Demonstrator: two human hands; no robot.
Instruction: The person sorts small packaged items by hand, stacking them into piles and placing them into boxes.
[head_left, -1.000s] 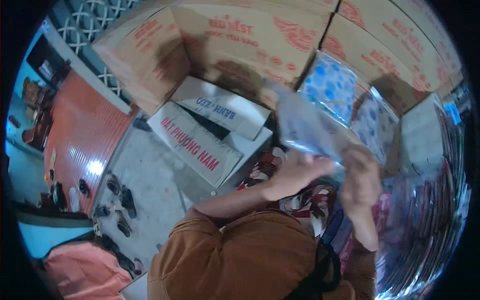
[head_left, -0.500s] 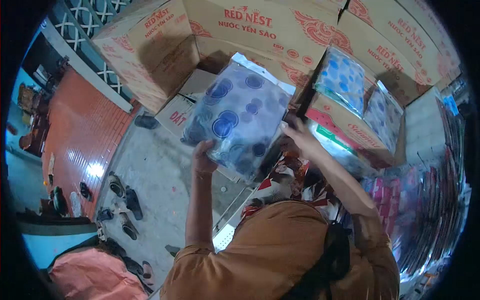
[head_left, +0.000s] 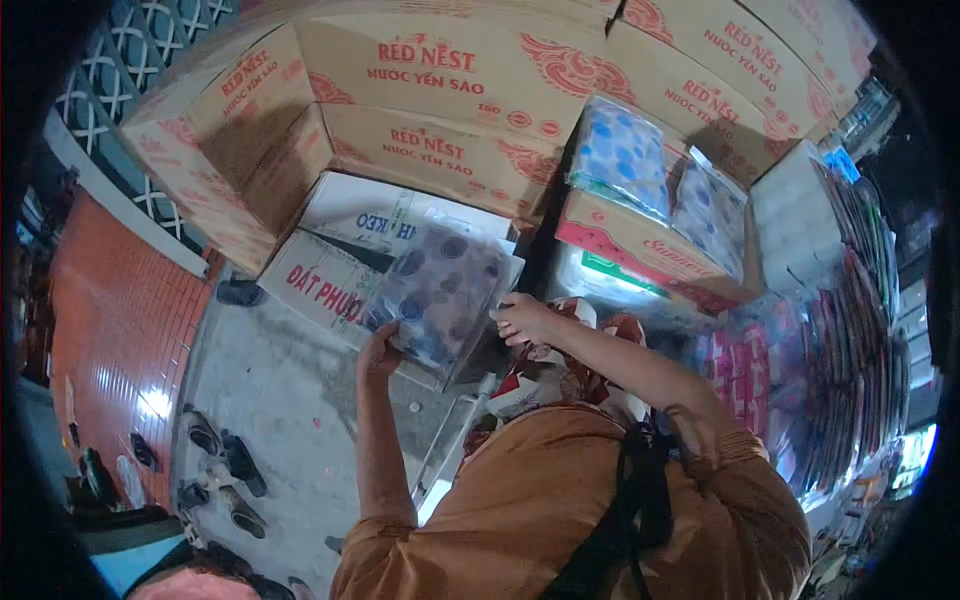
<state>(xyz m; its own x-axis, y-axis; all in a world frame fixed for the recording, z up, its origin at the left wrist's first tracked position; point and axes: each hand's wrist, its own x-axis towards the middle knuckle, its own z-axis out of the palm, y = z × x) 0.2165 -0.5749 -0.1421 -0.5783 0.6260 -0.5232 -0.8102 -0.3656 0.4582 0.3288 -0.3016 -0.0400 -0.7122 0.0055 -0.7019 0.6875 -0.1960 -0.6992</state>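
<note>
Head view. Item: one clear-wrapped packet (head_left: 440, 295), blue circles on a pale ground, lying aslant over the white box (head_left: 340, 205), between the fingers of both hands. Left hand (head_left: 380, 355): thumb on top at the packet's near left corner, fingers clamped on it, tips hidden beneath. Right hand (head_left: 525, 320): fingers curled together at the right edge; whether they pinch it, cannot tell. Beyond the right fingertips: a brown carton (head_left: 640, 240) bearing two similar packets.

Handling, as judged: light, soft, floppy; wrap slippery, contents not fragile. Best hold: opposite side edges, thumbs above, fingers spread flat beneath against sagging.
</note>
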